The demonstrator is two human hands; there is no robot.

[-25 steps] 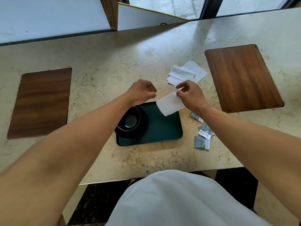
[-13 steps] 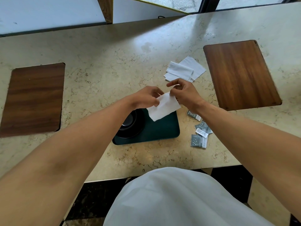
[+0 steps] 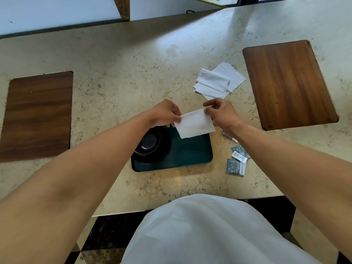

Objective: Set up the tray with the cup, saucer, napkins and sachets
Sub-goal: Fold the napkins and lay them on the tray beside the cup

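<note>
Both hands are on the napkin (image 3: 195,123) now — a second ago only the right hand (image 3: 222,114) had it, while the left hand (image 3: 165,113) hovered curled and empty over the cup. The left has come across and pinches the napkin's left edge; the right pinches the upper right corner between thumb and fingertips. The white sheet hangs stretched between them, just above the far edge of the dark green tray (image 3: 190,155).

On the tray's left half sits the black cup (image 3: 149,142) on its black saucer (image 3: 154,158), partly hidden by the left forearm — that part of the set-up looks done. The tray's right half is bare. Beyond the tray and to its right, the remaining napkins (image 3: 219,80) lie in a loose pile on the marble counter (image 3: 114,73). Just right of the tray lie the grey sachets (image 3: 237,159), untouched.

That two-handed hold reads as a fold or straighten before the napkin goes down on the tray's free side. So, judging from here: cup and saucer placed, napkins under way, sachets yet to come.
</note>
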